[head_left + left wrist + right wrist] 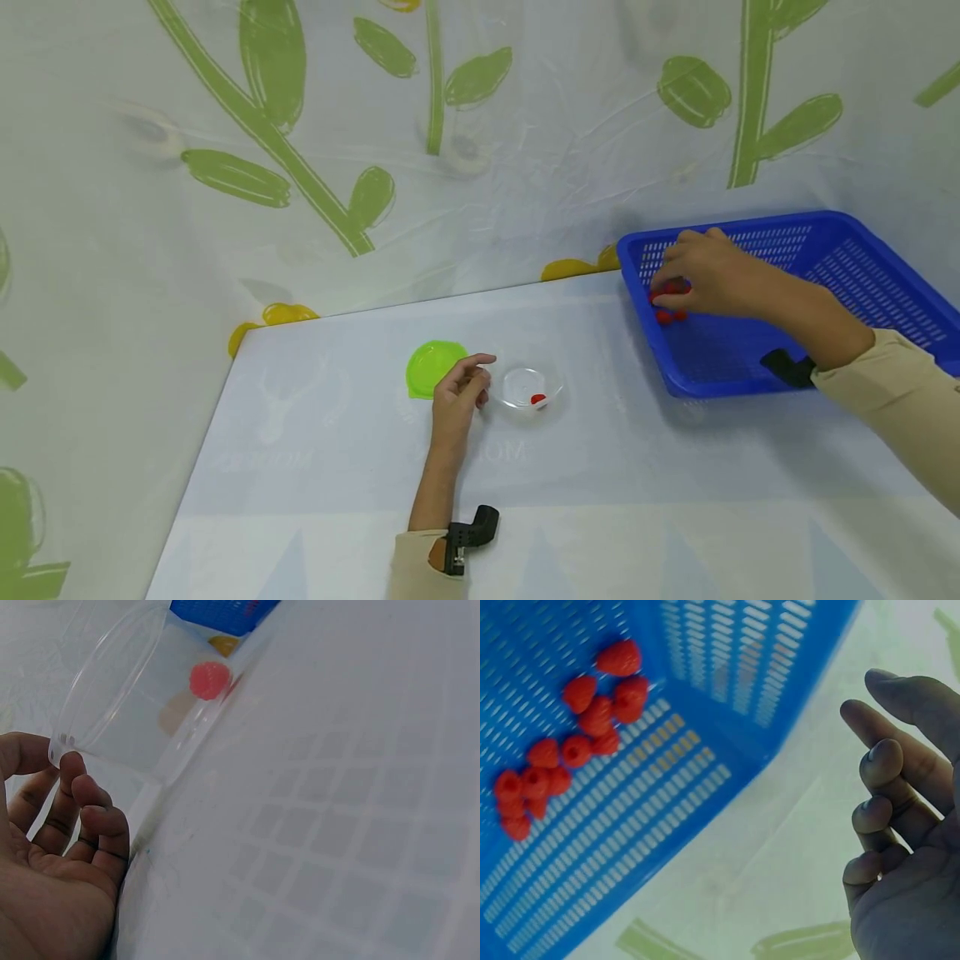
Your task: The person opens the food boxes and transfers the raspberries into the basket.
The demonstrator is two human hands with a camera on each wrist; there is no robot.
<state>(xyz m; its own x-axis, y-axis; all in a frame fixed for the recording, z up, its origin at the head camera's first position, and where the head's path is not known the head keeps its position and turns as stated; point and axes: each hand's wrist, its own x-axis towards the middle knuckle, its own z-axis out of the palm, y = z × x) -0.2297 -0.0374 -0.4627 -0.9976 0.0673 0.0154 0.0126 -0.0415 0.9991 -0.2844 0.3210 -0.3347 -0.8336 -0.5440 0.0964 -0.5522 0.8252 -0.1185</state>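
Observation:
A clear plastic container [517, 403] stands on the table with one red raspberry [210, 680] inside. My left hand [459, 398] is at its left side, and in the left wrist view thumb and fingertips pinch the rim. Just left of that hand lies a bright green lid [429, 367], partly covered by the fingers. My right hand [712, 275] is over the left end of a blue basket [675, 367], bent above several raspberries [596, 716]. The right wrist view shows its fingers loosely bent, with nothing between them.
Slotted walls surround the basket, which stands at the right against the back wall covering [570, 150] with green plant prints. A pale printed cloth [337, 483] covers the table. Black wrist cameras [472, 533] sit at both sleeves.

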